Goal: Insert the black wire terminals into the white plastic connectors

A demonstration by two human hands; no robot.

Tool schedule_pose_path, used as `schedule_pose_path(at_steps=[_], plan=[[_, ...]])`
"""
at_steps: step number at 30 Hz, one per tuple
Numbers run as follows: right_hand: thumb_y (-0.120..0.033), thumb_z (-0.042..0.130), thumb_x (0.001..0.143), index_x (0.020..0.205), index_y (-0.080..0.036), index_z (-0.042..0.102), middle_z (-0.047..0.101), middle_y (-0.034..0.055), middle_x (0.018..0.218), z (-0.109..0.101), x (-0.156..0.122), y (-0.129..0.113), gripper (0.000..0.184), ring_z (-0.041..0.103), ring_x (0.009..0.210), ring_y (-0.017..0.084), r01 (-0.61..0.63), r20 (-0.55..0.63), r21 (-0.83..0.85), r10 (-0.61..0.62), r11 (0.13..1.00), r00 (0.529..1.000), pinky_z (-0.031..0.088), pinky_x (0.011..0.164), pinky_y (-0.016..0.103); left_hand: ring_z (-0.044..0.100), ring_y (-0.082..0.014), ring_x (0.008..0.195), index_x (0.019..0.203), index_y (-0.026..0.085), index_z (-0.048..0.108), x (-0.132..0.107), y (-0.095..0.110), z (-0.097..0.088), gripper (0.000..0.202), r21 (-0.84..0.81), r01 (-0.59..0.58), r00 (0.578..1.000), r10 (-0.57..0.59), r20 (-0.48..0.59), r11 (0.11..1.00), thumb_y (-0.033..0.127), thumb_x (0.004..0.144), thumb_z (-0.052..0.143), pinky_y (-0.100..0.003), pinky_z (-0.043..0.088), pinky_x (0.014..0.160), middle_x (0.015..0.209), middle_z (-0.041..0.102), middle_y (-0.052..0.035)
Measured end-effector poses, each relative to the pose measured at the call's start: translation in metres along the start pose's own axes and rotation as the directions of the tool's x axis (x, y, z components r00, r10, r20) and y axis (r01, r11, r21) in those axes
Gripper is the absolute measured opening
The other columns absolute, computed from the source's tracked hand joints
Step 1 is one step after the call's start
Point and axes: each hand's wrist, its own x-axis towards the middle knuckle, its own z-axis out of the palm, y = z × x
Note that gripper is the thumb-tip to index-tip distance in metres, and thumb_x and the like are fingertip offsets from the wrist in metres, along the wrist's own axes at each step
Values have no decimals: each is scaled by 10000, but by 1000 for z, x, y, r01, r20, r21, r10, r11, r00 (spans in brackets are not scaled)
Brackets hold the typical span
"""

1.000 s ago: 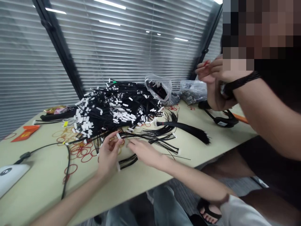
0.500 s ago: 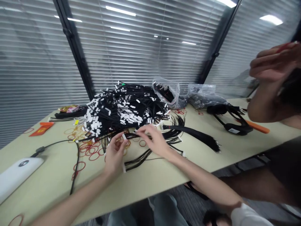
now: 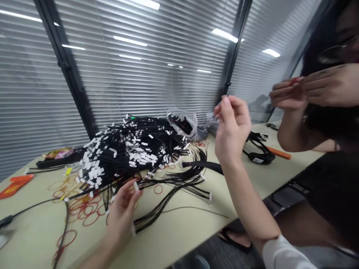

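Note:
My left hand (image 3: 123, 211) is low over the table, its thumb and fingers closed on a white connector (image 3: 136, 185). From that connector a bundle of thin black wires (image 3: 157, 182) runs off to the right. A second wire bundle (image 3: 154, 216) curves out beside the hand, with a white connector (image 3: 133, 228) at its near end. My right hand (image 3: 233, 130) is raised well above the table, thumb and fingertips pinched together. A tiny dark tip shows between them, too small to name. One loose black wire (image 3: 196, 207) lies on the tabletop.
A heap of black cables (image 3: 157, 129) with white connectors fills the back. Red and yellow rubber bands (image 3: 158, 189) are scattered about. A clear bag (image 3: 193, 129), a black headset (image 3: 262, 158) and an orange packet (image 3: 17, 185) lie around. At the right, another person's hands (image 3: 331, 87) hold something red.
My right hand has risen from beside the left hand to high on the right, its fingers now pinched. The left hand keeps the white connector. The view has swung to the right.

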Motion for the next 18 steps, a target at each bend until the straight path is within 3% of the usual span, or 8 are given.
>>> schedule_pose_path(at_steps=[2,5,8,10,18], plan=[[-215,588,839,860,-189,594,496,-40,644,-8,-14,-26,34,493,593,61,-168,100,13,166,986,981,440,605,205,607,-172,872,1128,228,553,1,-1,-1,601,-7,22,1000,-22,-14,1000,533,638,719,-253,449,792,861,671,-22],[-262,572,859,859,-218,575,368,-81,535,-21,-41,-57,44,306,406,32,-407,209,-1,398,913,893,269,361,154,611,-185,943,1133,251,547,3,-3,-4,629,-13,51,999,-51,8,999,555,613,728,-275,440,875,956,677,-29],[-283,567,865,849,-225,572,326,-88,518,-31,-57,-76,60,222,387,23,-540,266,-28,527,841,807,174,329,142,604,-195,968,1141,272,548,6,-6,-6,625,28,53,998,-54,18,998,571,619,716,-305,422,924,989,670,-25],[-278,573,861,839,-218,578,332,-83,530,-34,-62,-83,64,219,401,21,-541,271,-54,534,840,801,164,336,142,603,-200,954,1144,275,548,8,-7,-7,624,56,49,999,-51,19,997,580,623,707,-318,420,925,967,669,-20],[-197,602,832,841,-244,612,390,-61,538,-32,-67,-105,49,302,459,41,-288,223,-299,360,910,906,231,389,158,614,-179,965,1154,289,537,10,-8,-10,588,29,44,998,-45,54,999,549,654,704,-266,442,911,991,674,1]])
